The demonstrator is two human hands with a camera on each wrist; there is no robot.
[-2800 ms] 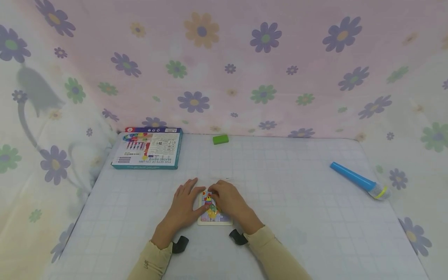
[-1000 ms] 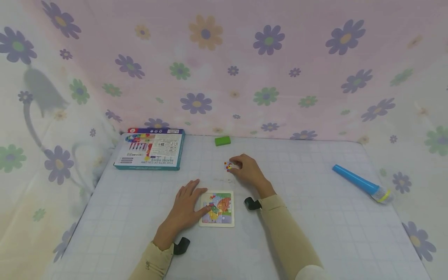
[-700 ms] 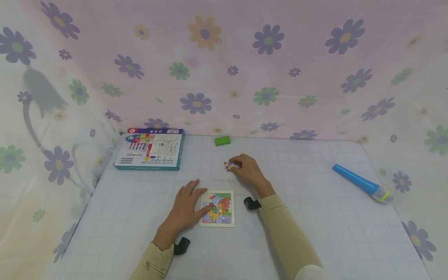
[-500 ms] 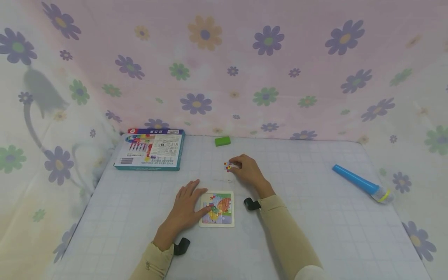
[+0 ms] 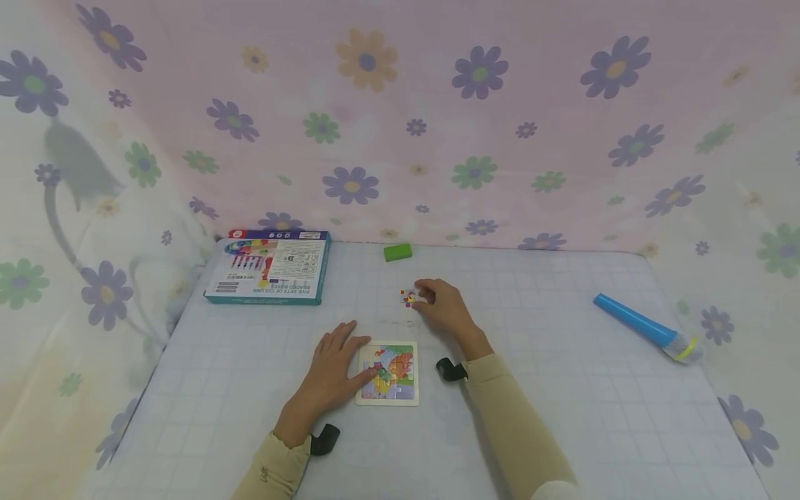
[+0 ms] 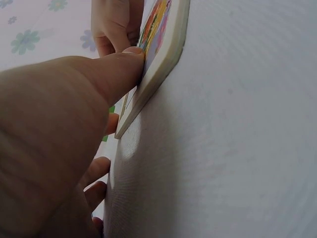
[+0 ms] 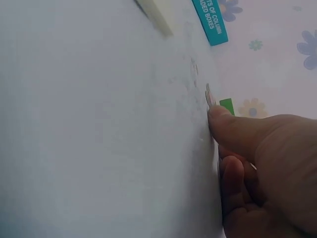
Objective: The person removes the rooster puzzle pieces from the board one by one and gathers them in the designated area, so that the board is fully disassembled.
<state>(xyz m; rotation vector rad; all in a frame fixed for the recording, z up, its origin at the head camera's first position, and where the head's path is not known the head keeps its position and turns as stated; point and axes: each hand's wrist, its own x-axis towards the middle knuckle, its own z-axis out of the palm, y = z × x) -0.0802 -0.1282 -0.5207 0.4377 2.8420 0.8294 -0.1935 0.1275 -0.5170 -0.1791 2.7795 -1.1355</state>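
A small square jigsaw puzzle (image 5: pixel 400 389) in a pale frame lies on the table, showing a colourful picture with a bare patch at its upper left. My left hand (image 5: pixel 331 368) rests flat at its left side, fingers spread; in the left wrist view the thumb (image 6: pixel 124 67) lies on the puzzle's face. Beyond the frame, a puzzle piece (image 5: pixel 408 298) with red and yellow print lies on the table. Beside it is my right hand (image 5: pixel 446 309), thumb and index finger parted. In the right wrist view the thumb (image 7: pixel 237 129) meets the piece's edge.
A flat toy box (image 5: pixel 265 271) sits at the back left. A green block (image 5: pixel 397 252) lies near the back edge. Off to the right is a blue toy microphone (image 5: pixel 644 326). Black camera mounts (image 5: pixel 325 439) project from both wrists.
The right hand moved from the puzzle to the table beyond it with a piece. Since half a second ago, its fingertips have parted and uncovered more of the piece. The left hand stayed put.
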